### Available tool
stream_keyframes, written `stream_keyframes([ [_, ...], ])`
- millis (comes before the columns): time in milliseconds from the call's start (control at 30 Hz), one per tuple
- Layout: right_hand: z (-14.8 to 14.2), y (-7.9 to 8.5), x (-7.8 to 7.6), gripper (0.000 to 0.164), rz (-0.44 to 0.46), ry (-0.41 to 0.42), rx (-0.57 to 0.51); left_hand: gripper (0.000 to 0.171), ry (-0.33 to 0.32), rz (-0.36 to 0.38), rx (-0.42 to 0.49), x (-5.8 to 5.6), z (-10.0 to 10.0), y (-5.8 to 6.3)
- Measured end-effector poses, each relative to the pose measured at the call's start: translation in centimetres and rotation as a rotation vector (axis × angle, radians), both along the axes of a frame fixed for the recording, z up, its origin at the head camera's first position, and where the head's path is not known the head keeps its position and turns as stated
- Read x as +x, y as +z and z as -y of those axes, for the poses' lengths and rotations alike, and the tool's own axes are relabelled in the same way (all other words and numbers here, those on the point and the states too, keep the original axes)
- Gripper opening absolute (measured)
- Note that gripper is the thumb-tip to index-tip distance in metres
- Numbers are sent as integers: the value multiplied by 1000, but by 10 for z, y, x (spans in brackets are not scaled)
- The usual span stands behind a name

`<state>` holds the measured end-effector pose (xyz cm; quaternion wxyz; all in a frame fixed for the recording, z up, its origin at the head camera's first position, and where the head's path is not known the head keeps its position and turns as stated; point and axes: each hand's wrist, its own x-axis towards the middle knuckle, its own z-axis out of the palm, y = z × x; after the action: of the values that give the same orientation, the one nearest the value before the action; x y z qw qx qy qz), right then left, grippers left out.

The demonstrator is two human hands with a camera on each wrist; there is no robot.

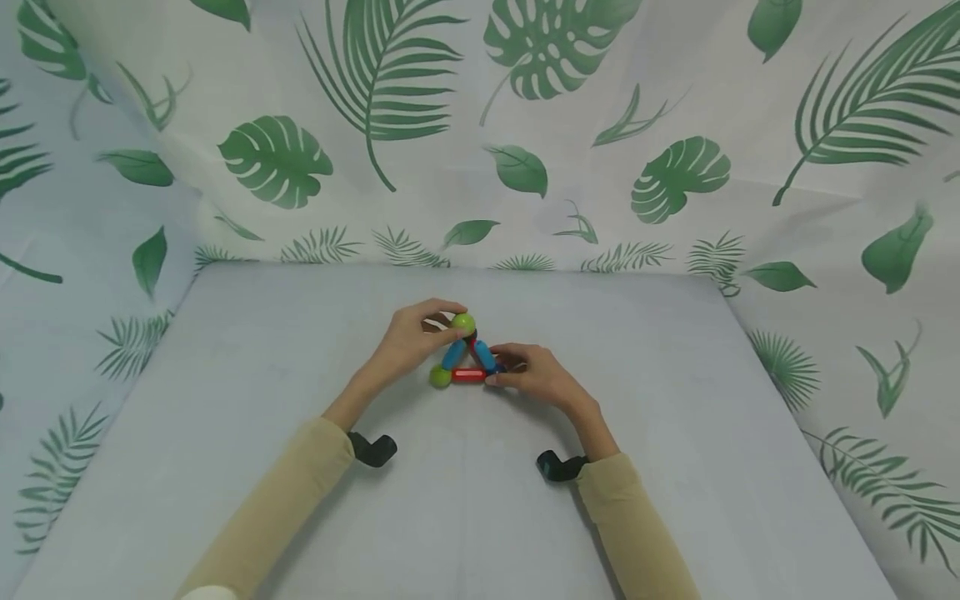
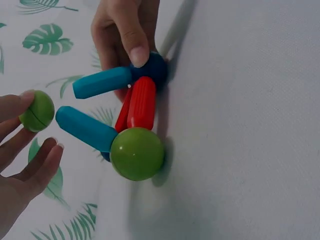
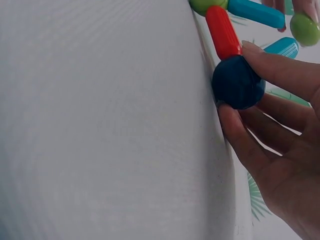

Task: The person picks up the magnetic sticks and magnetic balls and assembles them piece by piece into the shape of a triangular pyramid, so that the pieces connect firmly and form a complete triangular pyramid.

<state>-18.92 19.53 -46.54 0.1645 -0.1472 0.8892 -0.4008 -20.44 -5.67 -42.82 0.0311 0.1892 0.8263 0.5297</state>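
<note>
My left hand pinches a small green ball between thumb and fingers. In the left wrist view, that ball is just apart from the raised ends of two light blue rods. The rods slant up from a figure of balls and rods on the table. A red rod joins another green ball to a dark blue ball. My right hand holds this dark blue ball with thumb and fingers. Another red rod is partly hidden behind the front one.
The white table extends around the figure. Behind it and along the sides hangs a white cloth with green leaves. Black wrist-worn devices stick out near both sleeves.
</note>
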Motion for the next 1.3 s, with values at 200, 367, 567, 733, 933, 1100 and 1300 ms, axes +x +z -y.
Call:
stream_keyframes([
  [200, 4, 1, 1, 55, 6, 12, -18, 35, -1, -5, -26, 4, -1, -5],
  [367, 6, 2, 2, 56, 6, 17, -14, 36, -13, -13, -25, 7, -2, -5],
  [567, 6, 2, 1, 56, 6, 21, -21, 37, -30, -36, -38, 9, -4, -8],
  [733, 8, 0, 0, 56, 0, 35, -27, 37, -40, -47, -39, 11, -5, -11],
  [933, 11, 0, -2, 56, -6, 44, -22, 44, -39, -62, -85, 13, -1, -16],
  [1100, 12, 0, -2, 55, -2, 40, 1, 57, -11, -3, -251, 19, 8, -23],
  [1300, 13, 2, -6, 54, -27, 51, 25, 47, 2, 16, -371, 23, 13, -38],
])
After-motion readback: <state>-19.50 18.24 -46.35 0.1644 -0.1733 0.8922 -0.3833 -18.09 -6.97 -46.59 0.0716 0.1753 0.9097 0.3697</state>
